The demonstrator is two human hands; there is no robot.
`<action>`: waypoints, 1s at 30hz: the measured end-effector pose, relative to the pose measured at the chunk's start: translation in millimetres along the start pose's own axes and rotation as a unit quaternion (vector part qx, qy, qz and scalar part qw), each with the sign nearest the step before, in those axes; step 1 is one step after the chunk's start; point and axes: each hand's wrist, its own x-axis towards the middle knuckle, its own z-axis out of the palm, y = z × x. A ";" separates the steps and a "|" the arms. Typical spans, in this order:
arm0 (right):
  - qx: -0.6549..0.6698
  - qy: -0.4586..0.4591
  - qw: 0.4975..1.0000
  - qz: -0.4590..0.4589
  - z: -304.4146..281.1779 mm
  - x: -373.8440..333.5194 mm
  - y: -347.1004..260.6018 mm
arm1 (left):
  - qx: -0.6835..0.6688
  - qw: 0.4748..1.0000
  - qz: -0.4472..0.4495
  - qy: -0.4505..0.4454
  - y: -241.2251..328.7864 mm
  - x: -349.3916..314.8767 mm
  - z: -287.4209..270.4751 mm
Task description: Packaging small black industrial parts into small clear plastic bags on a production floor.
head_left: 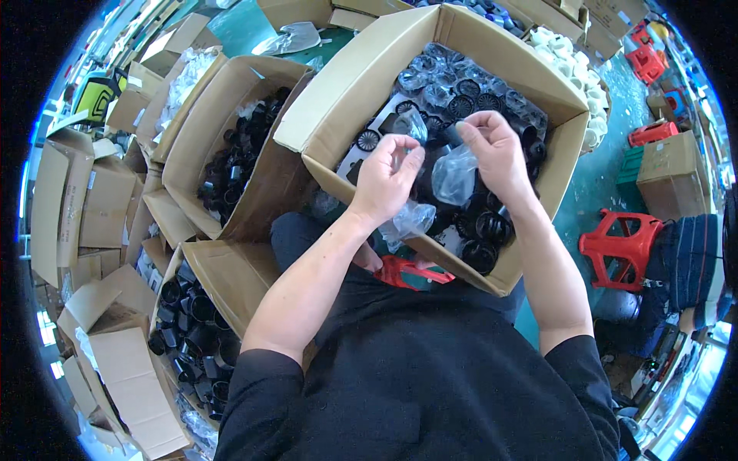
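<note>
Red stool (407, 273) mostly hidden under carton (492, 280), bagged black part (453, 173) blurred

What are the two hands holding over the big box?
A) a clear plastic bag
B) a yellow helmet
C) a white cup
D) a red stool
A: the left hand and the right hand both pinch a clear plastic bag above the cardboard box full of black parts.

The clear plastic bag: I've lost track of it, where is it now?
In the head view, the clear plastic bag hangs centre-right from the right hand, above the open cardboard box.
</note>
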 end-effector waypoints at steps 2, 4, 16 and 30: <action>-0.039 -0.054 0.998 0.007 5.7 2.2 4.8 | 0.060 0.998 0.016 -0.021 3.2 -2.8 -0.3; -0.136 -0.081 0.987 -0.005 12.1 4.6 13.1 | 0.083 0.995 0.019 -0.049 6.6 -9.0 -0.6; -0.502 -0.192 0.835 -0.120 60.1 37.5 65.5 | 0.256 0.945 0.068 -0.191 13.1 -12.7 8.3; -0.152 -0.046 0.980 -0.119 15.7 -11.0 38.5 | 0.200 0.979 0.000 -0.026 7.4 -6.7 12.8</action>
